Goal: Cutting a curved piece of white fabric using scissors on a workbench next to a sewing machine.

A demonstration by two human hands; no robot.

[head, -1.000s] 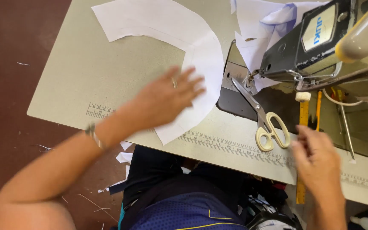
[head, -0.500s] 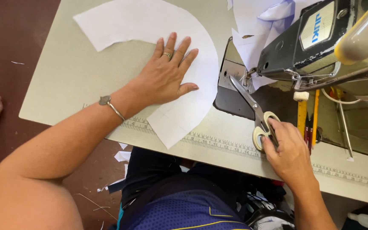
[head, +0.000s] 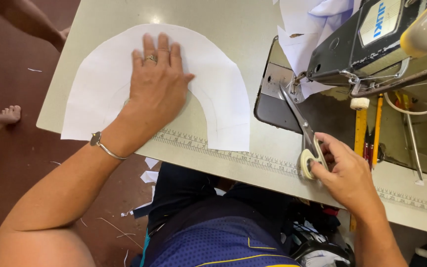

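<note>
A person seated at a sewing table [head: 233, 20] presses the left hand [head: 158, 84] flat, fingers spread and extended, on a white arch-shaped paper pattern piece [head: 213, 84] that now lies squarely on the grey-green tabletop, its two straight ends near the printed measuring strip [head: 253, 157] along the front edge. A second ago the same sheet lay askew farther back, with the palm only reaching across it; since then it has been drawn forward and smoothed under the hand, which grips nothing and simply pins the sheet down. A ring shows on one finger and a thin metal bangle [head: 106, 146] circles the wrist.

The right hand [head: 348, 173], which was hovering empty near the table edge a second ago, has closed over the pale handles of a pair of scissors [head: 306, 134]; thumb and fingers curl about the loops, though whether they are threaded through cannot be made out. The blades lie shut, pointing toward the needle area of the industrial sewing machine [head: 371, 44]. With paper held and shears in hand, cutting looks ready to begin, by this onlooker's judgement. More white paper [head: 302, 29] is heaped behind the machine, offcuts [head: 150, 170] litter the red floor, and another person's bare foot [head: 7, 115] stands at left.
</note>
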